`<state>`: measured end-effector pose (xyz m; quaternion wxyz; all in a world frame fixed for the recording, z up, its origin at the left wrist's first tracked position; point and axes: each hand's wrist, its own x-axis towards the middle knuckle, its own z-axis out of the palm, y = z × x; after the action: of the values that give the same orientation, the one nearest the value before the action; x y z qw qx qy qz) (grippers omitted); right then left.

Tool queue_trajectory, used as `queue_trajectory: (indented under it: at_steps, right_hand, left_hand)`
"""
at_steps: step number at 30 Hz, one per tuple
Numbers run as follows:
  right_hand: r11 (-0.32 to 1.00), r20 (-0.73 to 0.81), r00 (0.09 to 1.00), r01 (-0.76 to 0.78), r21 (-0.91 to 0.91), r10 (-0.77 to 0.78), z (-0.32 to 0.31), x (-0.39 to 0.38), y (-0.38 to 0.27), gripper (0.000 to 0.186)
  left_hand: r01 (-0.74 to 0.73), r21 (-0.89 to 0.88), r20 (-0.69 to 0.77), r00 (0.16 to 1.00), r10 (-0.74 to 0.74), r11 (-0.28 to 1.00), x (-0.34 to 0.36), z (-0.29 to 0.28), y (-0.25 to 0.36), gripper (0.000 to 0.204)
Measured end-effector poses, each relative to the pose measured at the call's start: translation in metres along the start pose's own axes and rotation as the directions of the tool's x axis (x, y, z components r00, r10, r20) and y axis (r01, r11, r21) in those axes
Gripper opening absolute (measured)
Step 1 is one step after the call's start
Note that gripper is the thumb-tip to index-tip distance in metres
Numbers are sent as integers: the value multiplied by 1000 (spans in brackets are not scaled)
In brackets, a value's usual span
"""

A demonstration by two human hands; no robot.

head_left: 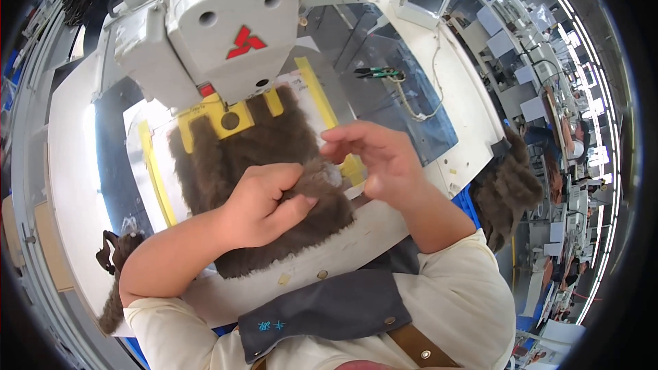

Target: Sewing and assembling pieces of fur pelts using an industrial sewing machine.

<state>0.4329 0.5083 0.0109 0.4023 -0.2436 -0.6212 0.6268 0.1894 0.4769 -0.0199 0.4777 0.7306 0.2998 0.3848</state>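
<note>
A brown fur piece (243, 144) lies on the work surface below the sewing machine head (229, 20). My left hand (264, 205) is closed, thumb against fingers, on a raised tuft or small piece of fur (317, 181) with a whitish patch at its right end. Whether that tuft belongs to the larger piece I cannot tell. Just right of it, my right hand (384, 164) is open, its fingers curved and thumb apart. A yellow flat template (195, 123) with prongs and a round hole sits over the fur's far edge, near the machine's needle area.
Yellow strips (156, 175) flank the fur on a white sheet. Green-handled snips (379, 73) lie at the far right beside a pale cord (411, 109). More brown fur (507, 192) hangs beyond the table's right edge, and a dark bundle (118, 250) sits at the left.
</note>
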Motion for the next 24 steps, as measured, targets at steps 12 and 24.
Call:
queue_trajectory:
  at_steps: [12,24]
  right_hand:
    - [982,-69,992,90,-169,-103,26,-3,16,29]
    - [782,-76,957,-275,-559,281,-35,87,44,24]
  left_hand:
    - [-145,168,-109,980,165,975,-2,7,8,17]
    - [439,441,-113,892,-437,783,13,-9,11,58]
